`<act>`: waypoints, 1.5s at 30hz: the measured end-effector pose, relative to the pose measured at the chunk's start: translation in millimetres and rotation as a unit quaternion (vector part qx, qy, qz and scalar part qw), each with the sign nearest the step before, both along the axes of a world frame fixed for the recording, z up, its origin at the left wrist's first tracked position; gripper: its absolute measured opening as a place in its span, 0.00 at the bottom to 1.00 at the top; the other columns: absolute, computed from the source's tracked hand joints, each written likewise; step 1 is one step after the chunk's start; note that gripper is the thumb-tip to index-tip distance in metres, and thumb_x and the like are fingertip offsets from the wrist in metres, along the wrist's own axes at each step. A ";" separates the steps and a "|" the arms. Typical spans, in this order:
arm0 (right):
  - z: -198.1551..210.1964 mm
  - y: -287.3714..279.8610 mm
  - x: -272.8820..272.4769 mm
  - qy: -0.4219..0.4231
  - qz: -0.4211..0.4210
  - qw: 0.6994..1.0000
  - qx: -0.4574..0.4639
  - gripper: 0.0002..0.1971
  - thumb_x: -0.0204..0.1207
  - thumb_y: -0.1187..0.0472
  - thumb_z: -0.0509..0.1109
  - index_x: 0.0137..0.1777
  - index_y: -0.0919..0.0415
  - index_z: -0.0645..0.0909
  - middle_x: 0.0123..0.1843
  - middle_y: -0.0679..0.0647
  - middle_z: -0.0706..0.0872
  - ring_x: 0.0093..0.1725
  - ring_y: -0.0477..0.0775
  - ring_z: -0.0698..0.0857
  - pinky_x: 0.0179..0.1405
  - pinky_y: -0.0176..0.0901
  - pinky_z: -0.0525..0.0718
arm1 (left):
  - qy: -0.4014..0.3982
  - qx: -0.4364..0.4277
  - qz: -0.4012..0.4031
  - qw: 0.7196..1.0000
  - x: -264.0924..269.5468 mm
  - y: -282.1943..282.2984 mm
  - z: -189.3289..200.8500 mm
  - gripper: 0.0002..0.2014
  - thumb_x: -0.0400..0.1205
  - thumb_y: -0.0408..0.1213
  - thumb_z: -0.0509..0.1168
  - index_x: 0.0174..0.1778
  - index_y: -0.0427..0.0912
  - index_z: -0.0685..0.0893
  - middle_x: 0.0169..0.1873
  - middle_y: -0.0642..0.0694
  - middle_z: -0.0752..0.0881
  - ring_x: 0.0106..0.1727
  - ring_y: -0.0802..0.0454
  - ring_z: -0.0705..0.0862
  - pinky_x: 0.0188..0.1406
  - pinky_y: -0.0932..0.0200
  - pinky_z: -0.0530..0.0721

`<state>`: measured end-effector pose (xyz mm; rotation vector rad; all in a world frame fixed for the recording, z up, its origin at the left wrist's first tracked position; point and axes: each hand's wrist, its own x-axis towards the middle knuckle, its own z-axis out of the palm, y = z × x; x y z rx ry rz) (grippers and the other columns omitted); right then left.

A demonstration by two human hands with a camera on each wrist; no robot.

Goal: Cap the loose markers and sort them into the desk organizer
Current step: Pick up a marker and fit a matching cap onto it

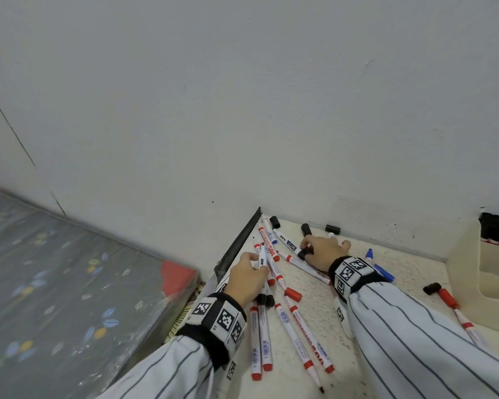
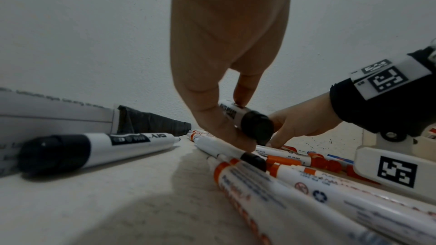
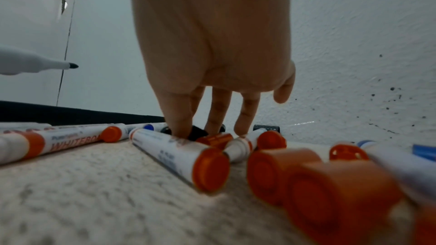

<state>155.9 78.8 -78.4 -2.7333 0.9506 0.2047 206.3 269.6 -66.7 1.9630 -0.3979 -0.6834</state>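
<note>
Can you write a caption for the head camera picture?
Left hand holds a marker; right hand picks a black cap.

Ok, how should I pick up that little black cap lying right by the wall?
Pinch the black cap across its round sides, coming from above. It seems to lie on its side alone on the desk, and the wall blocks any reach from behind.

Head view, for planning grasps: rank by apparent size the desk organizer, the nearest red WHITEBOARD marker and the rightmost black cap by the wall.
1. desk organizer, though partly cut off by the frame.
2. red WHITEBOARD marker.
3. rightmost black cap, plainly smallest, even allowing that it lies farther away.
</note>
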 end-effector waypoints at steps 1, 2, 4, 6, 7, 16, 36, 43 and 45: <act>1.3 1.1 -2.0 0.005 0.005 1.000 -0.004 0.11 0.80 0.57 0.60 0.59 0.43 0.74 0.67 0.47 0.79 0.75 0.62 0.64 0.70 0.60 0.56 | 0.001 0.001 -0.003 1.000 -1.8 0.4 0.3 0.11 0.83 0.40 0.60 0.61 0.48 0.71 0.44 0.49 0.83 0.46 0.52 0.86 0.52 0.50 0.87; 1.5 1.4 -4.1 -0.001 0.010 1.000 -0.008 0.11 0.80 0.60 0.59 0.57 0.43 0.74 0.65 0.47 0.80 0.74 0.62 0.65 0.68 0.59 0.58 | -0.001 0.002 -0.005 1.000 -3.0 0.3 -0.6 0.12 0.83 0.40 0.60 0.62 0.48 0.71 0.45 0.48 0.84 0.48 0.51 0.86 0.53 0.48 0.87; 1.8 0.1 -8.6 -0.069 0.004 0.998 0.002 0.13 0.80 0.65 0.57 0.52 0.43 0.74 0.60 0.49 0.82 0.66 0.59 0.73 0.64 0.55 0.64 | -0.015 0.011 -0.012 1.000 -5.7 0.5 -1.6 0.13 0.83 0.41 0.60 0.62 0.48 0.71 0.46 0.47 0.84 0.49 0.50 0.86 0.54 0.47 0.86; 7.4 0.5 -13.9 -0.185 -0.012 0.980 0.074 0.12 0.81 0.66 0.55 0.55 0.49 0.75 0.54 0.51 0.82 0.48 0.51 0.80 0.53 0.47 0.75 | -0.042 0.017 -0.024 0.999 -9.0 0.4 -1.6 0.12 0.83 0.41 0.60 0.62 0.49 0.71 0.46 0.48 0.84 0.44 0.53 0.84 0.47 0.54 0.86; 12.1 1.3 -16.7 -0.234 -0.017 0.965 0.113 0.12 0.81 0.67 0.55 0.58 0.54 0.75 0.50 0.52 0.81 0.39 0.47 0.78 0.44 0.40 0.76 | -0.053 0.015 -0.031 0.998 -11.2 0.4 -1.3 0.12 0.83 0.40 0.60 0.62 0.49 0.71 0.46 0.48 0.84 0.39 0.55 0.82 0.39 0.59 0.83; 48.5 9.2 -58.7 -0.309 0.076 0.933 0.166 0.13 0.79 0.72 0.60 0.55 0.60 0.83 0.55 0.53 0.80 0.55 0.48 0.77 0.54 0.34 0.70 | -0.089 -0.036 -0.066 0.993 -35.0 -6.8 1.4 0.10 0.84 0.35 0.60 0.61 0.47 0.76 0.47 0.51 0.81 0.35 0.63 0.84 0.29 0.72 0.79; 39.1 15.7 -147.1 -0.346 0.036 0.892 0.287 0.10 0.73 0.73 0.69 0.51 0.61 0.81 0.35 0.46 0.82 0.25 0.33 0.79 0.29 0.24 0.75 | -0.099 -0.059 -0.184 0.976 -95.6 -31.4 -1.6 0.12 0.84 0.40 0.61 0.63 0.47 0.79 0.44 0.50 0.82 0.36 0.60 0.77 0.35 0.68 0.76; 35.5 9.3 -158.5 -0.308 0.013 0.900 0.308 0.11 0.74 0.70 0.68 0.49 0.54 0.83 0.52 0.50 0.86 0.52 0.45 0.86 0.57 0.39 0.83 | -0.158 -0.055 -0.196 0.966 -103.5 -34.7 -5.0 0.15 0.82 0.40 0.64 0.65 0.46 0.81 0.40 0.55 0.81 0.37 0.63 0.76 0.38 0.67 0.74; 36.4 11.3 -161.4 -0.321 0.015 0.893 0.315 0.07 0.76 0.67 0.69 0.50 0.56 0.83 0.48 0.49 0.85 0.46 0.40 0.86 0.48 0.34 0.82 | -0.166 -0.060 -0.194 0.965 -105.5 -35.0 -4.5 0.15 0.82 0.41 0.65 0.64 0.45 0.82 0.40 0.55 0.81 0.37 0.63 0.76 0.37 0.68 0.72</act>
